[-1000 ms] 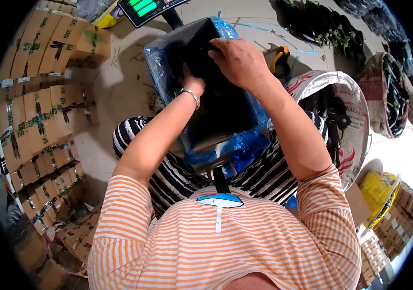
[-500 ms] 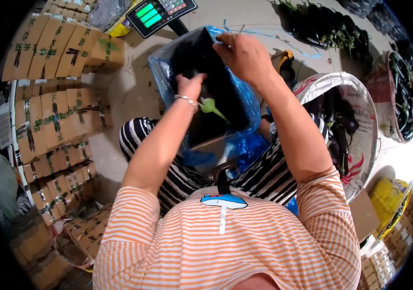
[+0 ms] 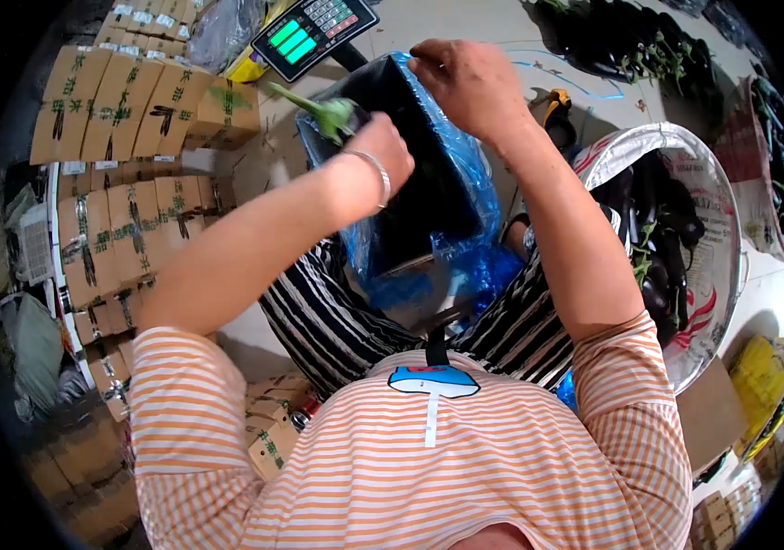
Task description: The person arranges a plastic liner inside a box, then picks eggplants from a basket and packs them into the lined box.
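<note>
Dark contents lie in a box lined with a blue plastic bag (image 3: pixel 474 174), which stands between my knees. My left hand (image 3: pixel 383 151), with a bracelet on its wrist, is closed around an eggplant over the box's left side. The eggplant's green cap and stem (image 3: pixel 326 112) point up and to the left; most of its dark body is hidden by my fingers. At the far right corner of the box, my right hand (image 3: pixel 470 87) has its fingers curled on the edge of the blue plastic bag.
A lit digital scale (image 3: pixel 314 32) stands behind the box. To the right is a white woven sack (image 3: pixel 717 229) of eggplants, with more eggplants (image 3: pixel 630 41) piled on the floor beyond. Stacked cartons (image 3: pixel 126 110) fill the left. A yellow-and-black tape tool (image 3: pixel 557 115) lies by my right forearm.
My left hand has come up from inside the box and moved left, bringing the eggplant over the rim. My right hand stays at the far corner. The whole view has shifted slightly.
</note>
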{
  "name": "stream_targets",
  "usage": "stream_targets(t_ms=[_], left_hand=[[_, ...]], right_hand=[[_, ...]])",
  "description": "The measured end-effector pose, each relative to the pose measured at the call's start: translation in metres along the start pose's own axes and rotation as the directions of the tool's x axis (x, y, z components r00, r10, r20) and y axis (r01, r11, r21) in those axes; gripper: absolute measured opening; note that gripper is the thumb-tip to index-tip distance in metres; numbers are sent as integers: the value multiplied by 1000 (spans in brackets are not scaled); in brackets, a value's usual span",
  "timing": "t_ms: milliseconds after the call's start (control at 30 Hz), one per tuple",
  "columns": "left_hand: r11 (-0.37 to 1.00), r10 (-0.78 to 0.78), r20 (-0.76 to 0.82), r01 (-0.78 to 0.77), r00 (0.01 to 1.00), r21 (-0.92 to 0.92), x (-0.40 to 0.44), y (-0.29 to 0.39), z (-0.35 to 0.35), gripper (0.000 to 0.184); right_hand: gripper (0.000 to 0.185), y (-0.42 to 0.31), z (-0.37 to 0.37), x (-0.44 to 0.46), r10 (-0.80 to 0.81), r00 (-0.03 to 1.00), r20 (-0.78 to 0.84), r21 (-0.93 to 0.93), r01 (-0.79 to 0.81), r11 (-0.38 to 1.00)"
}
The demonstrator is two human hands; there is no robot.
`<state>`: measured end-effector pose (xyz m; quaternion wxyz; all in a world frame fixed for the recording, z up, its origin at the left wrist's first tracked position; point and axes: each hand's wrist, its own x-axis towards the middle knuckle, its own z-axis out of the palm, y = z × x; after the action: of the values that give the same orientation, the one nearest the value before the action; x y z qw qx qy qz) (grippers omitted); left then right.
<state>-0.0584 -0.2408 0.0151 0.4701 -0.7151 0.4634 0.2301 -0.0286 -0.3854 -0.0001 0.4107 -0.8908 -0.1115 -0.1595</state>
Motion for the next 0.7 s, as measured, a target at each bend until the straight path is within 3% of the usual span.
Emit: stream_targets(t_ms=[67, 133, 200, 300, 400, 467, 533, 567, 600, 667, 700], left_hand=[[979, 195, 112, -186, 974, -87, 30, 17, 13, 29], [938, 310, -5, -307, 951, -159, 39, 29, 20, 37], [945, 231, -272, -282, 934, -163, 57, 47, 46, 44], [915, 178, -479, -323, 860, -240, 81, 58, 102, 46], [897, 111, -175, -174, 978, -406, 45, 49, 66, 41], [604, -256, -138, 47, 957, -795, 54, 57, 91, 42], [121, -602, 29, 127, 798, -984, 66, 54, 118, 49], [9, -716, 72, 112, 694, -994, 75, 54, 127, 63], [-10, -719, 105, 141, 687, -990, 86, 55, 143, 79], [-12, -476, 38, 36, 878, -999, 100, 29, 173, 91], [98, -308, -3, 28, 952, -995, 108, 15, 187, 97]], right_hand=[[22, 1, -1, 0, 10, 1000, -16, 20, -10, 1000], [21, 3, -2, 0, -6, 1000, -28, 26, 6, 1000], [20, 3, -3, -2, -21, 999, -30, 40, 23, 999], [20, 3, -3, -3, -29, 999, -28, 39, 30, 999], [19, 3, -3, -3, -37, 999, -12, 24, 37, 999], [19, 3, -3, -3, -45, 999, -12, 24, 46, 999], [18, 3, -2, -2, -50, 999, -13, 32, 50, 998], [18, 2, -1, -2, -51, 999, -6, 28, 51, 998], [18, 0, 0, -2, -53, 999, 1, 21, 53, 998], [19, -2, -1, -2, -53, 998, 43, -2, 53, 999], [21, -5, -1, -4, -47, 996, 76, -16, 48, 999]])
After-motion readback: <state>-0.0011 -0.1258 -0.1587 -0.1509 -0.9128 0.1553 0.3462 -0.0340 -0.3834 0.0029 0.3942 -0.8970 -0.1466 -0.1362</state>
